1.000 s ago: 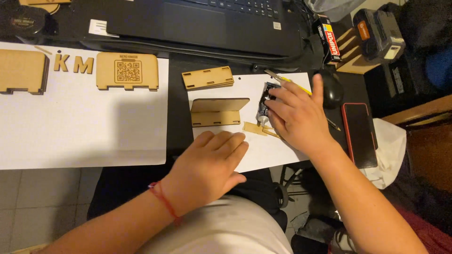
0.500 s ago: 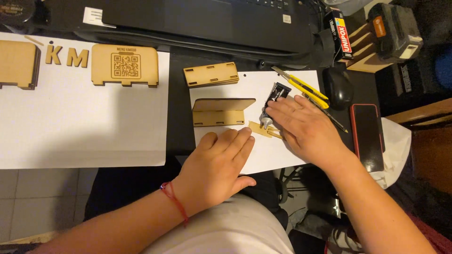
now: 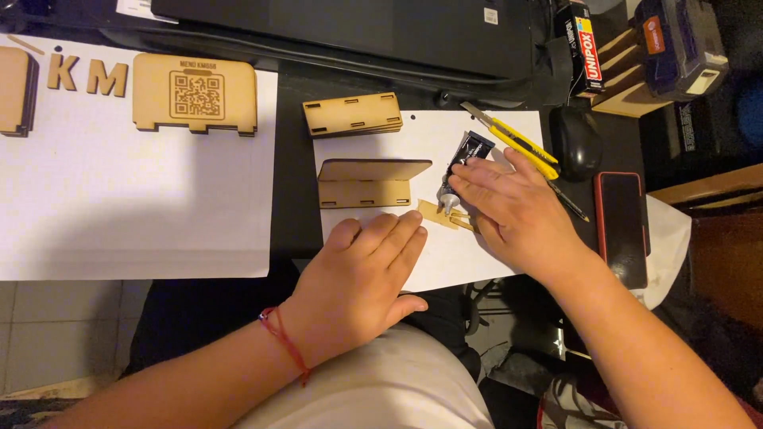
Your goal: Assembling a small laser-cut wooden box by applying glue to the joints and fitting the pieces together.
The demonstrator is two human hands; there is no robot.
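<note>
Wood strip (image 3: 442,215): small pale piece, lying flat on the white sheet (image 3: 509,270) just right of frame centre, its right end under the right fingers. Left to right: far left, a large white sheet (image 3: 119,206) carries a wood stack (image 3: 17,91) at the frame edge, two cut-out letters (image 3: 86,75) and an engraved panel (image 3: 195,94). At centre top lies a slotted panel stack (image 3: 352,114); below it a folded stand (image 3: 370,183), a leaning panel on a flat base. Left hand (image 3: 362,282): palm down, fingers together and flat, pressing the sheet just left of the strip, holding nothing. Glue tube (image 3: 463,163): black, nozzle down on the strip. Right hand (image 3: 517,210): fingers closed over the tube's lower end, steadying it against the strip; whether it is squeezing, cannot tell. Step in hand, by judgement: glue going onto the strip. The next move would call for a steady bead along the strip, then seating it cleanly on the stand without smearing. Further right: yellow knife (image 3: 513,141), black mouse (image 3: 578,143), dark phone (image 3: 620,226), a boxed tube (image 3: 580,44) at upper right. Surface: black desk (image 3: 294,191), laptop (image 3: 342,32) along the top edge. Room: dim, with tiled floor (image 3: 56,326) at lower left.
</note>
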